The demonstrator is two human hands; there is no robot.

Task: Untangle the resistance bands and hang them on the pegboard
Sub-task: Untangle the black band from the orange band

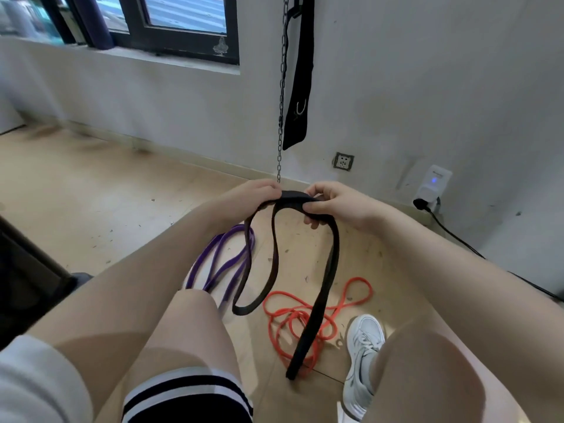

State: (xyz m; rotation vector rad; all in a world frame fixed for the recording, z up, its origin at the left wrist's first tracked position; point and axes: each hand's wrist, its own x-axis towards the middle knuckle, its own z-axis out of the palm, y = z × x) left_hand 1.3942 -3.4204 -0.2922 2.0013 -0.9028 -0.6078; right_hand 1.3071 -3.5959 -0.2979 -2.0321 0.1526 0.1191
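A: Floor? Walls?
B: Pale wood floor (91,190), specks seen on it. Grey-white wall (427,87), skirting along btm.
A: Window?
B: Dark-framed window (171,22) top left, daylight let in. Wall socket (343,161) fitted low.

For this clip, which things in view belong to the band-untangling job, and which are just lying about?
Part of the job:
black band, gripped at its top by the left hand and right hand
purple band, on the floor
red band, in a tangle on the floor

Just there:
chain and black strap hanging on the wall
wall socket
plugged-in adapter
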